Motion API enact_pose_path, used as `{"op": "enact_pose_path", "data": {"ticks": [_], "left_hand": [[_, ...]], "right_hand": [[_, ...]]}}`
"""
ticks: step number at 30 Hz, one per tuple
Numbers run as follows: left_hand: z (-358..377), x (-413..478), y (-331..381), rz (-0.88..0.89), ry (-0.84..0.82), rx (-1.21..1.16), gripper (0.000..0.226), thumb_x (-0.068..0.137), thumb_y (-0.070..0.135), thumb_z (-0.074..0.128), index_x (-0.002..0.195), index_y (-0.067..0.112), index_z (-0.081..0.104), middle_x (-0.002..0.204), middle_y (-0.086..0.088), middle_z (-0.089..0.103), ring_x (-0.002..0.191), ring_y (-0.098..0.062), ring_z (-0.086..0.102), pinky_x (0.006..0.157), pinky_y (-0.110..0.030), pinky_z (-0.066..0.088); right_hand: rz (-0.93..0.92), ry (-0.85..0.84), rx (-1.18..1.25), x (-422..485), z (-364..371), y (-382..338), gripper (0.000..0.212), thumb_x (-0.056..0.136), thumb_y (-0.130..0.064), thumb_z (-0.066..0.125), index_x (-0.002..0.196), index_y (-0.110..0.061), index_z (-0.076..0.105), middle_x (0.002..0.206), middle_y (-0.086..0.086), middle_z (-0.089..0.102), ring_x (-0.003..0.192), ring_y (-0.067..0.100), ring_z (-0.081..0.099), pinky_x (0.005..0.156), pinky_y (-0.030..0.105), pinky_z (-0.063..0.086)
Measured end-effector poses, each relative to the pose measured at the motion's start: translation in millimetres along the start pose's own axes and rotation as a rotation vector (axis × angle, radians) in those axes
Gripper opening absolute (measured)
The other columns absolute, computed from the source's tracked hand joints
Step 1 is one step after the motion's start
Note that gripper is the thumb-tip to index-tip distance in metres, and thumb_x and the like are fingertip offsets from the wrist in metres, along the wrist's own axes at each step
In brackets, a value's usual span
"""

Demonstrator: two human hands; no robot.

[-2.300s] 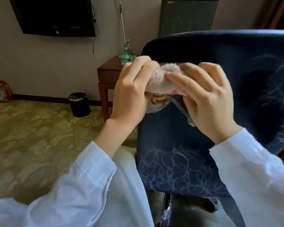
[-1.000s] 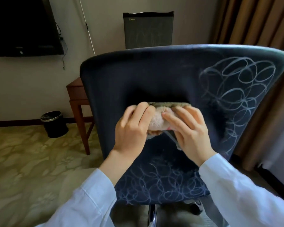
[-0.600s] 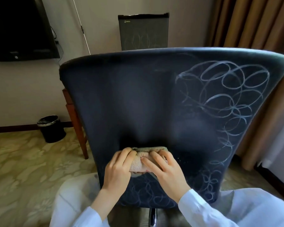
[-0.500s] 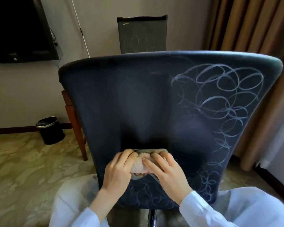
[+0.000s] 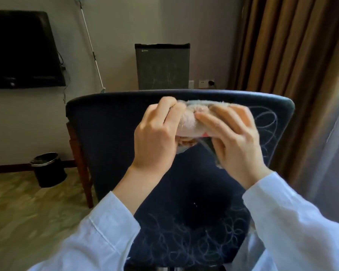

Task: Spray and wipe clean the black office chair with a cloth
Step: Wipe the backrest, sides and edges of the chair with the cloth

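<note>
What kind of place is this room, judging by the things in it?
Probably a hotel room: a TV is mounted on the wall, what looks like a mini fridge stands beyond the chair, and heavy brown curtains hang at the right.

Left sleeve [image 5: 98, 237]: long, white shirt fabric, stitched cuff seam
Right sleeve [image 5: 294, 218]: same white, loose, creased
Left hand [image 5: 155, 137], right hand [image 5: 237, 141]: bare

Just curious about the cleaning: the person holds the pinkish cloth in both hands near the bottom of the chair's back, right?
Not the bottom. The head view shows the left hand and right hand holding the pinkish cloth near the top edge of the chair back.
</note>
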State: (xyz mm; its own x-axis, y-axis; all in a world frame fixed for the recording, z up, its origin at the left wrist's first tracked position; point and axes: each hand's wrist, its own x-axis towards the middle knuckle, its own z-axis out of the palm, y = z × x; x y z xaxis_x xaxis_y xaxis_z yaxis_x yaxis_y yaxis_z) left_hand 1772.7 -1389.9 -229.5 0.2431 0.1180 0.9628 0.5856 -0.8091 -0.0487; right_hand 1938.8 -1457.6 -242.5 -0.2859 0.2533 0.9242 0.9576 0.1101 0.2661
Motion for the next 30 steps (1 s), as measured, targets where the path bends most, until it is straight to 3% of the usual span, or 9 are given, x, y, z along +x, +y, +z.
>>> {"op": "enact_pose_path", "data": {"ticks": [5, 9, 12, 15, 22, 26, 30], "left_hand": [[34.8, -85.6, -17.6, 0.018, -0.084, 0.02, 0.028, 0.079, -0.002, 0.056, 0.102, 0.006, 0.07, 0.097, -0.006, 0.064, 0.085, -0.025, 0.06, 0.058, -0.034, 0.055], [50.6, -147.8, -25.0, 0.019, -0.185, 0.007, 0.031, 0.071, -0.002, 0.064, 0.1, 0.008, 0.071, 0.099, -0.004, 0.064, 0.085, -0.024, 0.062, 0.057, -0.034, 0.057], [49.9, -165.7, -25.6, 0.011, -0.268, -0.018, 0.032, 0.074, 0.007, 0.049, 0.098, 0.008, 0.071, 0.1, -0.002, 0.06, 0.082, -0.022, 0.062, 0.051, -0.034, 0.056], [35.3, -137.7, -25.8, 0.013, -0.237, -0.017, 0.035, 0.075, 0.006, 0.049, 0.102, 0.009, 0.07, 0.106, -0.001, 0.06, 0.085, -0.022, 0.061, 0.054, -0.034, 0.056], [-35.5, 25.9, -20.6, 0.045, 0.056, 0.038, 0.03, 0.081, 0.002, 0.061, 0.11, 0.005, 0.066, 0.11, -0.013, 0.062, 0.093, -0.029, 0.056, 0.07, -0.033, 0.047], [-43.0, 53.1, -23.3, 0.007, -0.003, 0.046, 0.033, 0.077, -0.004, 0.065, 0.108, 0.007, 0.065, 0.109, -0.009, 0.061, 0.089, -0.028, 0.058, 0.069, -0.034, 0.046], [-32.1, 25.9, -25.7, 0.018, -0.049, 0.048, 0.03, 0.079, 0.008, 0.069, 0.108, 0.008, 0.065, 0.111, -0.009, 0.061, 0.092, -0.026, 0.056, 0.07, -0.029, 0.043]], "right_hand": [[0.058, -0.084, 0.096, -74.7, 42.9, -27.3, 0.03, 0.1, -0.02, 0.046, 0.116, -0.006, 0.067, 0.11, 0.015, 0.064, 0.096, 0.037, 0.056, 0.095, 0.041, 0.044], [0.091, -0.195, 0.148, -133.0, 60.3, -49.9, 0.027, 0.097, -0.021, 0.052, 0.116, -0.01, 0.067, 0.109, 0.009, 0.063, 0.098, 0.03, 0.051, 0.089, 0.038, 0.046], [0.069, -0.245, 0.145, -150.6, 64.2, -57.0, 0.024, 0.093, -0.023, 0.059, 0.114, -0.014, 0.065, 0.11, 0.005, 0.062, 0.099, 0.027, 0.049, 0.084, 0.036, 0.049], [0.055, -0.146, 0.163, -121.1, 55.6, -52.4, 0.026, 0.093, -0.019, 0.057, 0.117, -0.012, 0.063, 0.112, 0.007, 0.056, 0.097, 0.027, 0.048, 0.085, 0.034, 0.047], [0.02, 0.203, 0.096, 35.4, -1.0, -27.8, 0.026, 0.097, -0.013, 0.054, 0.117, -0.007, 0.068, 0.11, 0.021, 0.061, 0.097, 0.038, 0.051, 0.09, 0.034, 0.039], [0.037, 0.131, 0.057, 61.8, -5.2, -24.0, 0.035, 0.091, -0.005, 0.052, 0.124, -0.011, 0.064, 0.12, 0.015, 0.061, 0.102, 0.037, 0.054, 0.091, 0.036, 0.043], [0.022, 0.065, 0.041, 37.8, 6.2, -23.4, 0.032, 0.092, -0.013, 0.056, 0.123, -0.011, 0.064, 0.123, 0.015, 0.06, 0.111, 0.036, 0.051, 0.1, 0.038, 0.04]]}}
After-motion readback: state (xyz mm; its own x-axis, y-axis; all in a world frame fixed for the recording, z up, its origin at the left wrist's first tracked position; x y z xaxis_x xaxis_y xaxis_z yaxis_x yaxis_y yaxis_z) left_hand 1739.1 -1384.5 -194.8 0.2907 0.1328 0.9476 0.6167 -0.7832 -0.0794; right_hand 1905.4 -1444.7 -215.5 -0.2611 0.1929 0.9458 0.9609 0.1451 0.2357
